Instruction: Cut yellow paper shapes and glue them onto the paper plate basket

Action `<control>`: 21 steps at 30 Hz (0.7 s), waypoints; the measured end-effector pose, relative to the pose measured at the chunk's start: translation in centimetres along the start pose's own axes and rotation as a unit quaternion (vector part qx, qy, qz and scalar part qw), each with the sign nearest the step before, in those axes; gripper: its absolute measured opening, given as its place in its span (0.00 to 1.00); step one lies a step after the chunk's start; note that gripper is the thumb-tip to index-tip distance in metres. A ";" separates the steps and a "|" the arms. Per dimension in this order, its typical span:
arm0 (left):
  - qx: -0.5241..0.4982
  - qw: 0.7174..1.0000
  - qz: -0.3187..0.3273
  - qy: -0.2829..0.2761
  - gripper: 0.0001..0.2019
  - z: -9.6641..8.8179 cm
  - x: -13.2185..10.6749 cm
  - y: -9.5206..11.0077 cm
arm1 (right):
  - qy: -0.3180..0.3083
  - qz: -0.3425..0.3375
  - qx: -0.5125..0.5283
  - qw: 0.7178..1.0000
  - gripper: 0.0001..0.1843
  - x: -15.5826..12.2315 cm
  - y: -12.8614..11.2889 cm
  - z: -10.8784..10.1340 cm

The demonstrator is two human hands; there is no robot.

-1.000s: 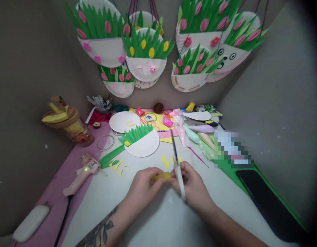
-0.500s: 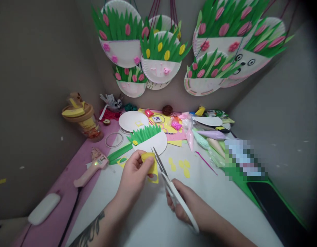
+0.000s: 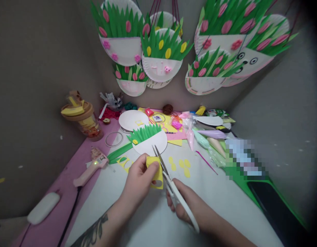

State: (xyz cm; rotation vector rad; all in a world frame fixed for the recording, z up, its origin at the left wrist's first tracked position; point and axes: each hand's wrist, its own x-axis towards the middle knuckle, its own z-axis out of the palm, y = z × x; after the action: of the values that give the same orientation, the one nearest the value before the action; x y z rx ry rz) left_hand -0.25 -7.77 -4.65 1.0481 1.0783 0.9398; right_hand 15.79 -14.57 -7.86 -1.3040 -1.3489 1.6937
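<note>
My left hand (image 3: 138, 183) pinches a folded piece of yellow paper (image 3: 155, 170) above the white table. My right hand (image 3: 185, 204) grips white-handled scissors (image 3: 174, 190), whose blades stand apart at the paper's upper right edge. Several cut yellow ovals (image 3: 183, 166) lie on the table just beyond the hands. Behind them rests a white paper plate with green paper grass (image 3: 149, 139) and one yellow oval on it.
A pink glue gun (image 3: 90, 168) lies at the left on a pink mat, beside a jar with a yellow lid (image 3: 80, 118). Coloured piping bags (image 3: 204, 137) and craft bits crowd the back. Finished flower plates (image 3: 161, 55) hang on the wall. A black phone (image 3: 273, 202) lies at the right.
My hands separated from a joined pinch; the left one lifted the yellow paper and the right one brought the scissors to its edge with blades parted. The view shifted left.
</note>
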 end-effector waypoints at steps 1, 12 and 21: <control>-0.004 1.000 -0.001 0.000 0.12 0.0 0.0 0.0 | 0.004 -0.002 0.002 1.000 0.13 0.0 0.2 0.0; 0.008 1.000 0.005 0.011 0.13 0.1 0.0 0.2 | 0.005 0.001 -0.021 1.000 0.11 0.1 -0.9 0.0; 0.044 0.999 0.010 -0.001 0.13 -0.4 0.3 -0.1 | 0.001 0.000 -0.032 0.999 0.13 0.0 -0.8 -0.1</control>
State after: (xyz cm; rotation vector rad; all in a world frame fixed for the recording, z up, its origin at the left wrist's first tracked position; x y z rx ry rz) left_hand -0.58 -7.41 -4.86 1.1345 1.1176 0.9132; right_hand 15.82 -14.23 -7.11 -1.3417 -1.4131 1.6620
